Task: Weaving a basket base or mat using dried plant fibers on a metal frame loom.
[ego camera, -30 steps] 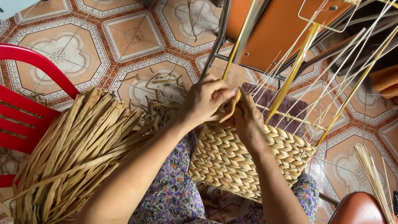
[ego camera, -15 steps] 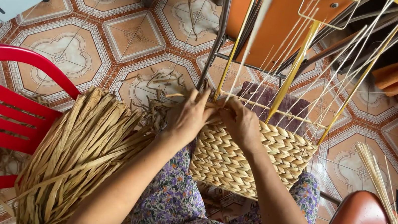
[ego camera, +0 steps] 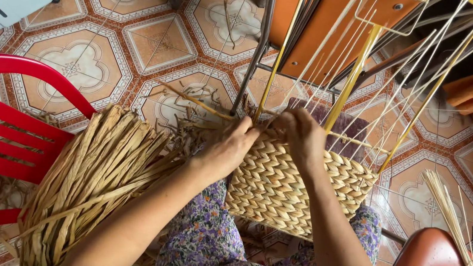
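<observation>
Left hand (ego camera: pixel 229 147) pinches a dried strand (ego camera: pixel 192 102), right hand (ego camera: pixel 303 136) grips the half-woven basket (ego camera: pixel 284 187) rim on its yellow wire frame (ego camera: pixel 350 87): mid-weave, tucking looks next.

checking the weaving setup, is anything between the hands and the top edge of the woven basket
Nothing visible. The left hand and right hand both rest right at the woven basket top edge, among the thin upright strands. The bundle of dried leaves lies off to the left side.

One head-worn camera looks steeply down from close above at the lap and the tiled floor (ego camera: pixel 95 61) beyond
</observation>
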